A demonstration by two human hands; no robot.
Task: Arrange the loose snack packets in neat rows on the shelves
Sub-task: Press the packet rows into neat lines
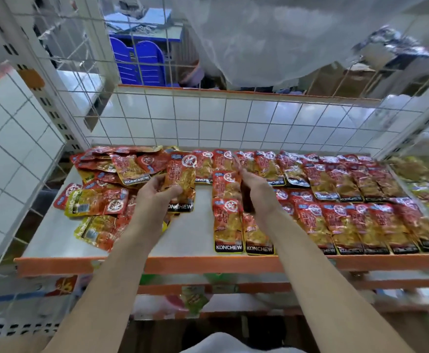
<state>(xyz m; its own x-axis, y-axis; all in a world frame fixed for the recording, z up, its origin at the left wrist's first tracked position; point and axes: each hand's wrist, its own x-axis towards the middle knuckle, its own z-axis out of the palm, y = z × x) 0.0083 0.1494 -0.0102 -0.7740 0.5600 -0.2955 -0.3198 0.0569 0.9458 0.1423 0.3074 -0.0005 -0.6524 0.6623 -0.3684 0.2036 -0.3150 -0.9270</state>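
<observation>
Red-and-yellow KONCHEW snack packets cover a white shelf with an orange front edge. On the right they lie in neat rows; on the left they form a loose heap. My left hand grips one packet above the bare middle strip, thumb on its front. My right hand holds another packet edge-on, just left of the tidy rows, above the column of packets at their left end.
A white wire grid closes the shelf's back and a grid panel stands at the left. Lower shelves with other goods sit below. Blue crates show behind the grid. More yellowish packets lie at the far right.
</observation>
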